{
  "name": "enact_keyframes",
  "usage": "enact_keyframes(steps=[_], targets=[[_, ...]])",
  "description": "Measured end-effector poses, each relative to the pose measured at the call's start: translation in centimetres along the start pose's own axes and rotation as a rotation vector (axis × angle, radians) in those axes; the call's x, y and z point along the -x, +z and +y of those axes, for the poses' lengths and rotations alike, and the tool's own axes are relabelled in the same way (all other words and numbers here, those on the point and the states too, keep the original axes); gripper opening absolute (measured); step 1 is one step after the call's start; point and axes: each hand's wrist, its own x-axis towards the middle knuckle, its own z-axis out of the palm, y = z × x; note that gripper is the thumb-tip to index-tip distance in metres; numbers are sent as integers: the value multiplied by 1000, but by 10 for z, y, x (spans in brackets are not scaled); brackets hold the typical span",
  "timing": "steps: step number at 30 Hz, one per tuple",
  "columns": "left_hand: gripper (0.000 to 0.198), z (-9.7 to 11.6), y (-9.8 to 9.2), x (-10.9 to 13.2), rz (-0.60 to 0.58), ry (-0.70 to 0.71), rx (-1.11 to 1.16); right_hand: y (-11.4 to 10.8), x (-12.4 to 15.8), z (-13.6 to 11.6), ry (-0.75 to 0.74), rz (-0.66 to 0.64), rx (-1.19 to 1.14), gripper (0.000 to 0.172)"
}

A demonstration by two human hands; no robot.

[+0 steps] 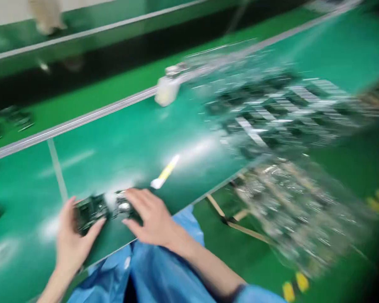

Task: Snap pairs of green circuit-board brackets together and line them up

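- A long green worktop (113,143) crosses the scene, and a person in a blue gown (158,269) is at its near side.
- On the right lie blurred piles of dark circuit boards (265,109).
- A white and yellow stick (166,172), maybe a marker, lies just beyond the hands.
- The small green circuit board (91,212) is held above the worktop's near edge, left of middle.
- The left hand (74,244) closes on its left end, with the thumb and fingers at the edges.
- The right hand (151,216) curves over its right end, near a shiny metal part (124,206).
- The board seems light and stiff, but fragile; its bare edges look safest for holding.
- Its long axis seems to run left to right, with the metal part toward the right.
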Motion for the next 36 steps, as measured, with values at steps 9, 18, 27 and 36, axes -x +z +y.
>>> enact_keyframes(steps=[9,18,27,36], targets=[[65,29,-27,14,154,-129,384,-2,-3,19,-41,-20,-69,73],[18,20,-23,-8,246,-96,500,3,-6,20,-64,30,-65,70],[17,23,-23,-8,249,-60,523,1,-8,16,-106,49,-102,58],[35,31,-36,-2,138,-71,464,-4,-10,10,-94,62,-121,53]])
